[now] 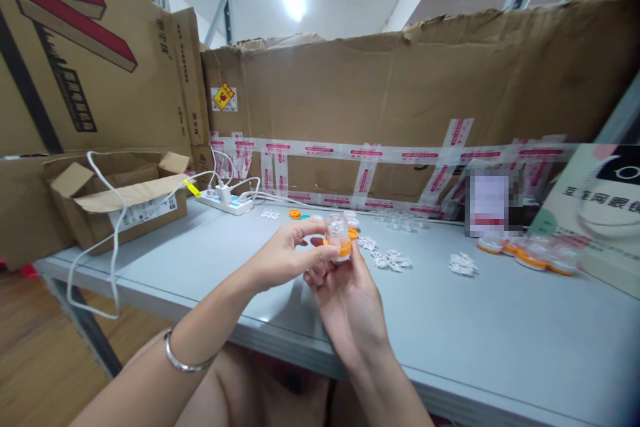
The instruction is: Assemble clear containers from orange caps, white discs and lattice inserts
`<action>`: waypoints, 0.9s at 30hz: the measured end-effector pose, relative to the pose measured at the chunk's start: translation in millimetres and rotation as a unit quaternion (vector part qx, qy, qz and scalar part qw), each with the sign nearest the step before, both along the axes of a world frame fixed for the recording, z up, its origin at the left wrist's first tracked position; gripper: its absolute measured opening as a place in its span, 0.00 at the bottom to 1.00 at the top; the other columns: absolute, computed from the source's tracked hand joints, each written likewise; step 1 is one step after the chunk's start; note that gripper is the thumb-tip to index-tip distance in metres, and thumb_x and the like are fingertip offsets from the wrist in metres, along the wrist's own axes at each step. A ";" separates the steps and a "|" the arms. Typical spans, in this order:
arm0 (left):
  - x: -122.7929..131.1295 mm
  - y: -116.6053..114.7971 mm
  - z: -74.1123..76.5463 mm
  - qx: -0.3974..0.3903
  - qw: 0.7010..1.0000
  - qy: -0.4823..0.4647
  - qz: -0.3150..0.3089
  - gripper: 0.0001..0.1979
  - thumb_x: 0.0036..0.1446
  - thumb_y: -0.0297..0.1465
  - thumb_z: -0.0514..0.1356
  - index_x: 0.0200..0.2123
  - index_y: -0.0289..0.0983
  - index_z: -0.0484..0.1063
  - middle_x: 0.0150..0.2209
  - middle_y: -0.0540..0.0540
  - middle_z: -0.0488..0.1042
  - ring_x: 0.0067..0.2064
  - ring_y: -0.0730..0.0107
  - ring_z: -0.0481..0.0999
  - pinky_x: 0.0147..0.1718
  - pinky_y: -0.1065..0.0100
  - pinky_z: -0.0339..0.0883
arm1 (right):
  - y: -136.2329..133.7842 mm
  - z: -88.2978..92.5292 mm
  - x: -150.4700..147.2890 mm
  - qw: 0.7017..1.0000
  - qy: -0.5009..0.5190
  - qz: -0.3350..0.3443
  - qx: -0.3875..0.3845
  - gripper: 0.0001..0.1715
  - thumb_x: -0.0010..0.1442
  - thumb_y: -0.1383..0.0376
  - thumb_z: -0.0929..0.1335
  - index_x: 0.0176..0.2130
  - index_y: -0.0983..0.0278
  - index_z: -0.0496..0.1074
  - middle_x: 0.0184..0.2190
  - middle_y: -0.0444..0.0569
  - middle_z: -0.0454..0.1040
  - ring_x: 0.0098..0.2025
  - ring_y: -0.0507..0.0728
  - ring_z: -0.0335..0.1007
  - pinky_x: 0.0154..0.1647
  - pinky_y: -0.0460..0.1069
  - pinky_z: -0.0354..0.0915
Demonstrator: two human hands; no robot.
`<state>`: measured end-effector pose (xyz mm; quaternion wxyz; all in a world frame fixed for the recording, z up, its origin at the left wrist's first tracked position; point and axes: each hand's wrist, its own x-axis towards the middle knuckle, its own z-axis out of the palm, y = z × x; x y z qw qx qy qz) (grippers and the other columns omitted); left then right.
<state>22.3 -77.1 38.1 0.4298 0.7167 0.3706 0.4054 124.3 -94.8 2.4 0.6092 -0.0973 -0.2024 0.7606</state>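
Both hands meet above the front part of the grey table [225,250], around a small round piece [339,240] with a clear top and an orange ring. My left hand [287,255] pinches its side with thumb and fingers. From below and the right, my right hand [349,297] holds the same piece, its palm turned up. Just behind the hands lie orange rings [295,214] and white round parts. Small white flat pieces [393,260] are scattered right of the hands, with another pile [463,265] farther right.
Orange-and-clear assembled pieces [545,253] stand at the right, near a green-and-white box [595,213]. Clear parts [400,220] lie at the back. An open cardboard box [125,193], white cables and a power strip [225,201] occupy the left. Large cardboard [350,93] walls the back.
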 end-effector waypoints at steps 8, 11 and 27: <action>-5.3 6.9 -3.0 0.149 0.983 0.103 0.028 0.11 0.53 0.33 0.59 0.39 0.37 0.75 0.41 0.45 0.74 0.48 0.61 0.68 0.47 0.65 0.59 | 9.0 -3.4 13.8 0.996 -0.077 -0.016 -0.037 0.16 0.49 0.54 0.71 0.30 0.64 0.73 0.23 0.42 0.73 0.25 0.49 0.66 0.30 0.43 0.66; -4.3 6.7 -6.2 0.158 0.980 0.119 0.003 0.12 0.55 0.32 0.58 0.42 0.37 0.74 0.43 0.45 0.74 0.49 0.62 0.68 0.49 0.65 0.58 | 10.3 -2.9 17.4 0.995 -0.095 -0.013 -0.002 0.16 0.48 0.54 0.71 0.31 0.64 0.73 0.23 0.41 0.72 0.26 0.49 0.67 0.31 0.43 0.67; 4.0 4.4 -8.4 0.027 0.996 -0.071 0.039 0.13 0.47 0.36 0.64 0.34 0.33 0.73 0.36 0.45 0.75 0.37 0.66 0.72 0.39 0.65 0.63 | 9.4 -6.9 43.9 0.938 -0.305 0.000 0.166 0.16 0.45 0.63 0.75 0.34 0.67 0.74 0.25 0.43 0.72 0.28 0.48 0.66 0.33 0.42 0.64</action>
